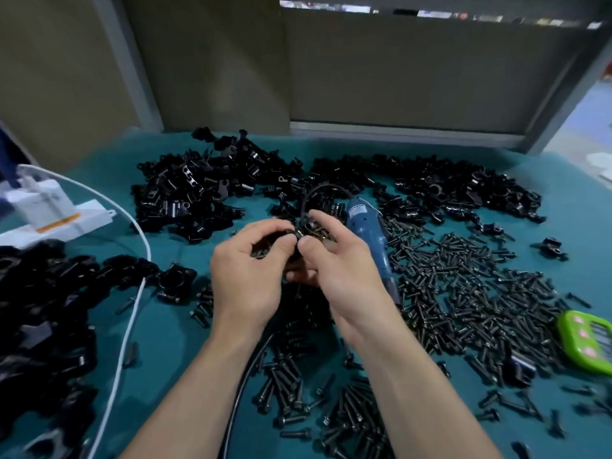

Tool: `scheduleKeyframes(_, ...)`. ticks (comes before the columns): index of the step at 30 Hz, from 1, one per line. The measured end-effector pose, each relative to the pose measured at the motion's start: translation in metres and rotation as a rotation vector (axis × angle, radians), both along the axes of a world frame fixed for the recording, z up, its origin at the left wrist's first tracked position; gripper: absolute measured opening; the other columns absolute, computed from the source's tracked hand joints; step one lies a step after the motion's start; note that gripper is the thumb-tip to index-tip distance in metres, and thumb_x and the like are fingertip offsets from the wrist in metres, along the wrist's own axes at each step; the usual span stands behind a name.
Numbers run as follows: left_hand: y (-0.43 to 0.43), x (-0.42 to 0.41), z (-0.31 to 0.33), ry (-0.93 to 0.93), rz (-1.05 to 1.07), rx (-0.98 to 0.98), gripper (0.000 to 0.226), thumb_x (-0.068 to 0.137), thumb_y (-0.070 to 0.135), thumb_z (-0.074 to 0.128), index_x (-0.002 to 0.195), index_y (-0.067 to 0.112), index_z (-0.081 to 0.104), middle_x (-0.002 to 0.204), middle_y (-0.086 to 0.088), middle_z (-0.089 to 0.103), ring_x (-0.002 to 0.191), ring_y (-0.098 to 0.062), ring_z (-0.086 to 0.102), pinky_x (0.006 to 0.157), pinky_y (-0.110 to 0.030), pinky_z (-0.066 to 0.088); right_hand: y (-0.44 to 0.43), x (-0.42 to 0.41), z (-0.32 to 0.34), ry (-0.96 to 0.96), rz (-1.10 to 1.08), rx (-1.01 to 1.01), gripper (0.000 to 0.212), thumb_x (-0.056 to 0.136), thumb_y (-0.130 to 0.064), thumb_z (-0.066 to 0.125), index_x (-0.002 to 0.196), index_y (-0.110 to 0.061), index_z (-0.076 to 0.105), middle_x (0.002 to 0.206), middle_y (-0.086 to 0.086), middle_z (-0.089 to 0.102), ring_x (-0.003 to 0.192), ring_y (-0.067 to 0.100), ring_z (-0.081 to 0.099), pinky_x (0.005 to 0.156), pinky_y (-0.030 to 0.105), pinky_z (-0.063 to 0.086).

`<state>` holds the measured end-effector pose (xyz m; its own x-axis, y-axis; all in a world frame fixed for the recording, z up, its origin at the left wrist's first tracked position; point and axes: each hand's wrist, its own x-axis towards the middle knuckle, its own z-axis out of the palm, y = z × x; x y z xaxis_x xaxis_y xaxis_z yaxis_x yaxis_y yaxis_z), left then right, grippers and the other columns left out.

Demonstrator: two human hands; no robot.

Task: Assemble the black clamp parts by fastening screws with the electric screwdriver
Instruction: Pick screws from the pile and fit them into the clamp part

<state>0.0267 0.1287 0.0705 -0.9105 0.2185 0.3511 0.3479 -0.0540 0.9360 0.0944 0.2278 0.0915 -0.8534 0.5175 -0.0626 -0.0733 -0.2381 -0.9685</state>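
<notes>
Both hands meet over the middle of the teal table. My left hand grips a black clamp part with curled fingers. My right hand pinches a small black screw at the clamp between thumb and forefinger. The blue electric screwdriver lies on the table just right of my right hand, untouched, and its black cable runs down between my forearms. Most of the clamp is hidden by my fingers.
Heaps of black clamp parts lie at the back left, back right and left edge. Loose black screws cover the right and front. A white cable, a white box and a green timer sit at the sides.
</notes>
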Motion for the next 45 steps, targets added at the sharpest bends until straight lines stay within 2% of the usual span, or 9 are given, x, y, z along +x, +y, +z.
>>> scheduleKeyframes(3,0.004,0.002,0.006,-0.103,-0.198,0.05,0.024,0.077,0.014,0.076,0.084,0.036,0.083,0.119,0.013,0.072,0.087,-0.005,0.073,0.065,-0.018,0.056,0.0,-0.003,-0.002,0.012,0.022,-0.209,0.029,0.105,-0.002,0.051,0.129,-0.012,0.064,0.084,0.009,0.076,0.065,0.016,0.066,0.058,0.026,0.054)
scheduleKeyframes(9,-0.005,-0.013,0.004,-0.166,-0.481,-0.107,0.033,0.085,0.03,0.067,0.114,0.037,0.08,0.135,0.019,0.068,0.131,0.003,0.057,0.112,-0.028,0.043,0.008,-0.004,-0.005,0.0,0.055,-0.289,0.028,0.108,-0.006,0.044,0.105,-0.008,0.072,0.067,-0.001,0.064,0.048,0.01,0.043,0.046,0.02,0.039)
scheduleKeyframes(13,-0.005,-0.012,0.001,-0.159,-0.466,-0.101,0.02,0.102,0.025,0.064,0.114,0.028,0.08,0.094,0.007,0.079,0.096,-0.007,0.073,0.088,-0.022,0.054,0.006,-0.007,-0.006,-0.038,0.011,-0.217,0.019,0.104,-0.015,0.058,0.103,-0.007,0.075,0.058,-0.006,0.057,0.047,0.007,0.045,0.043,0.018,0.035)
scheduleKeyframes(17,-0.002,-0.007,0.004,-0.335,-0.336,0.03,0.033,0.109,0.028,0.053,0.096,0.016,0.081,0.089,-0.005,0.079,0.08,-0.013,0.072,0.07,-0.024,0.056,0.002,-0.004,-0.007,0.06,0.064,-0.177,0.029,0.093,0.002,0.068,0.118,-0.013,0.073,0.075,0.001,0.066,0.064,0.01,0.059,0.057,0.02,0.048)
scheduleKeyframes(24,0.009,0.003,0.009,-0.502,-0.296,0.178,0.037,0.11,0.028,0.051,0.095,0.028,0.086,0.102,0.0,0.081,0.095,-0.01,0.077,0.072,-0.019,0.059,-0.004,-0.006,-0.019,-0.085,-0.102,0.213,0.023,0.097,-0.011,0.068,0.096,-0.031,0.078,0.093,-0.006,0.079,0.085,0.015,0.073,0.076,0.031,0.059)
scheduleKeyframes(27,0.008,-0.003,0.004,-0.376,-0.23,0.106,0.032,0.107,0.019,0.055,0.115,0.038,0.08,0.11,0.008,0.079,0.105,-0.008,0.074,0.09,-0.03,0.057,-0.007,-0.005,-0.018,-0.062,-0.075,0.132,0.016,0.101,-0.015,0.065,0.085,-0.02,0.062,0.079,-0.001,0.071,0.072,0.02,0.064,0.062,0.032,0.056)
scheduleKeyframes(30,0.003,-0.004,0.005,-0.357,-0.447,0.081,0.043,0.095,0.021,0.06,0.126,0.047,0.072,0.089,-0.004,0.072,0.076,-0.015,0.065,0.071,-0.03,0.056,-0.006,-0.003,-0.012,-0.033,-0.059,0.031,0.017,0.104,-0.011,0.057,0.089,-0.015,0.053,0.067,0.006,0.065,0.053,0.017,0.055,0.045,0.024,0.042)
scheduleKeyframes(36,-0.006,-0.009,0.007,-0.346,-0.689,0.049,0.039,0.092,0.026,0.058,0.126,0.037,0.073,0.113,-0.008,0.078,0.103,-0.024,0.074,0.088,-0.03,0.059,0.006,0.01,-0.002,-0.046,-0.038,0.094,0.023,0.101,-0.016,0.064,0.083,-0.015,0.077,0.062,0.003,0.057,0.045,0.007,0.042,0.04,0.018,0.03)
scheduleKeyframes(45,0.002,-0.004,0.008,-0.356,-0.697,0.089,0.028,0.098,0.031,0.06,0.11,0.015,0.078,0.082,-0.012,0.072,0.07,-0.021,0.066,0.07,-0.029,0.059,0.014,0.017,0.003,-0.229,0.024,0.257,0.041,0.105,-0.035,0.058,0.079,-0.006,0.069,0.054,0.003,0.057,0.039,0.01,0.04,0.042,0.023,0.032)
